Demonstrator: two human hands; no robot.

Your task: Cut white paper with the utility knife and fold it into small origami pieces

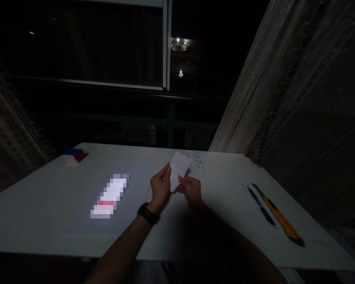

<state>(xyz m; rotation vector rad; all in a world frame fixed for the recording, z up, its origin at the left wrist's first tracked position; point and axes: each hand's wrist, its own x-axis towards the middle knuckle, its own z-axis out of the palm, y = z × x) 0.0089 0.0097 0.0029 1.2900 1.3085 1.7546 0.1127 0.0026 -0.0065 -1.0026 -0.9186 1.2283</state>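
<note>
Between my two hands a small white piece of paper (pixel 179 167), apparently folded, is held up over the table. My left hand (pixel 160 185), with a dark watch (pixel 148 213) on its wrist, pinches the paper's left edge. On the lower right side, my right hand (pixel 191 191) grips it with thumb and fingers. Just behind the paper lie several small pieces with dark marks (pixel 198 161), partly hidden by it. To the left, a lit screen with blurred content (pixel 111 197) rests on a large pale sheet (pixel 139 189).
A yellow utility knife (pixel 279 217) and a black pen (pixel 262 207) lie on the right of the white table (pixel 221 189). A blue, red and white block (pixel 75 155) stands at the far left. Behind the table are a dark window (pixel 106 47) and a curtain (pixel 248 79).
</note>
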